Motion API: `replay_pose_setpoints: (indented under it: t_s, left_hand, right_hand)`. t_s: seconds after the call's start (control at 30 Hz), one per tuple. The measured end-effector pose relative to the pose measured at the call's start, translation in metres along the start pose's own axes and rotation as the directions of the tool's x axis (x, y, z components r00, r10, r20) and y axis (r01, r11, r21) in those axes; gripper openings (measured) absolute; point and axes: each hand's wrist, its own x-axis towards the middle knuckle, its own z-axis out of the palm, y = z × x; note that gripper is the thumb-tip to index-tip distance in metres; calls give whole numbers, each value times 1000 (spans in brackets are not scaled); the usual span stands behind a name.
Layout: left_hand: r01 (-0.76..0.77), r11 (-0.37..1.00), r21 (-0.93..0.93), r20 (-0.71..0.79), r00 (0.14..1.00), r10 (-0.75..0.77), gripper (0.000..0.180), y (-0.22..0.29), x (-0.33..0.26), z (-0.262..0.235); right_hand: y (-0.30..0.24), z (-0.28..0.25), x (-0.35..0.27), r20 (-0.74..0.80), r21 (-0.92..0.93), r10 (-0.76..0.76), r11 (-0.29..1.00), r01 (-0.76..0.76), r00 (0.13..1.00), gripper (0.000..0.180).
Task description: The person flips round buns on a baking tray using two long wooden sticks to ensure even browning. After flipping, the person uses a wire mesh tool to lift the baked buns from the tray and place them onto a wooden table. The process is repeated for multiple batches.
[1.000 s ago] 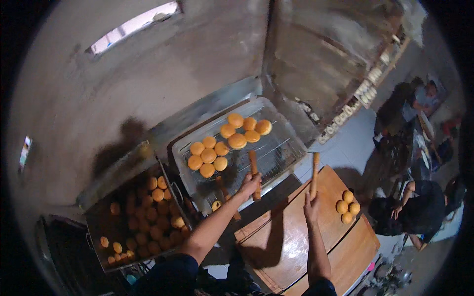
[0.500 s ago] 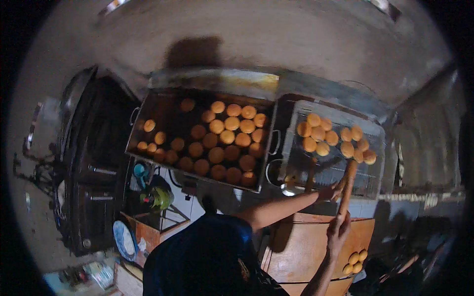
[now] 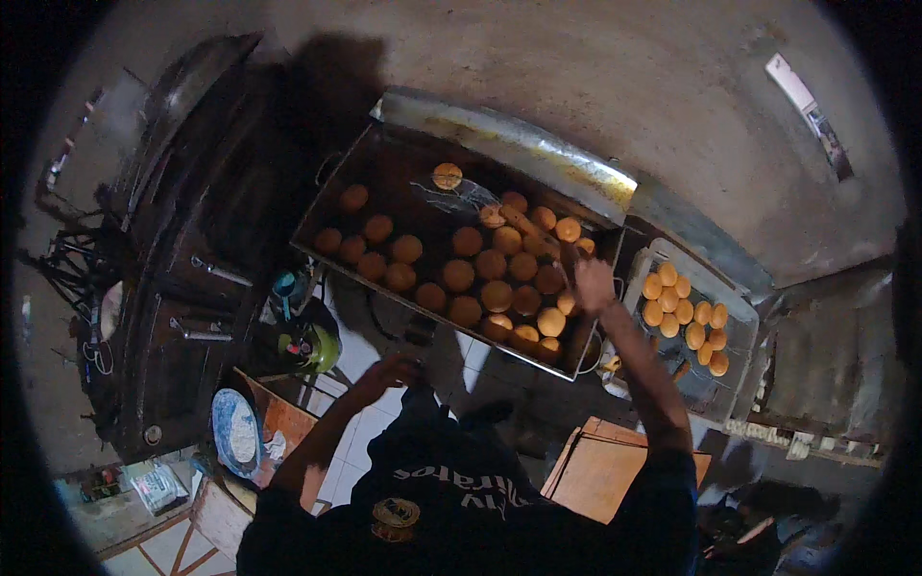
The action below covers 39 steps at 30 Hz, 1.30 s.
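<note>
A large rectangular frying pan (image 3: 336,206) holds several round golden-brown dough balls (image 3: 459,275) in dark oil. My right hand (image 3: 591,284) is over the pan's right end, shut on a wooden handle (image 3: 534,233) that runs up-left to a wire skimmer (image 3: 453,195). One ball (image 3: 447,176) sits at the skimmer's far edge. My left hand (image 3: 384,371) hangs below the pan's front edge, next to a dark fitting (image 3: 419,333); its grip is unclear.
A wire draining tray (image 3: 735,305) with several fried balls (image 3: 686,312) stands right of the pan. A wooden table (image 3: 605,470) lies below it. A green gas cylinder (image 3: 313,348), a blue plate (image 3: 236,432) and a dark metal stove (image 3: 192,240) are on the left.
The view has swung left. My right hand moved with the wooden handle from the gap between the trays into the frying pan. My left hand dropped below the pan's front edge.
</note>
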Motion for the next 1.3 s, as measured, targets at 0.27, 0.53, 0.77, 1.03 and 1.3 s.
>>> replay_pose_setpoints:
  t_s: [0.27,0.53,0.77,1.03,1.3]
  left_hand:
    - [-224,974,-35,-476,861,181,44,-92,-66,-155]
    - [-196,969,-147,-591,803,73,39,-79,-43,-159]
    - [-258,965,51,-649,726,228,33,-106,-58,-177]
    - [-220,935,-280,-755,652,-72,25,-156,-60,-195]
    - [-211,917,-338,-787,597,-153,39,-190,-76,-184]
  right_hand:
    - [-37,-53,66,261,363,-136,931,33,956,26]
    - [-98,-19,54,131,479,-23,877,-43,991,22]
    - [-44,-55,23,64,291,-124,951,100,990,35]
    - [-18,27,13,168,519,-59,854,-37,984,49]
    - [-66,12,47,52,521,-311,819,240,949,47]
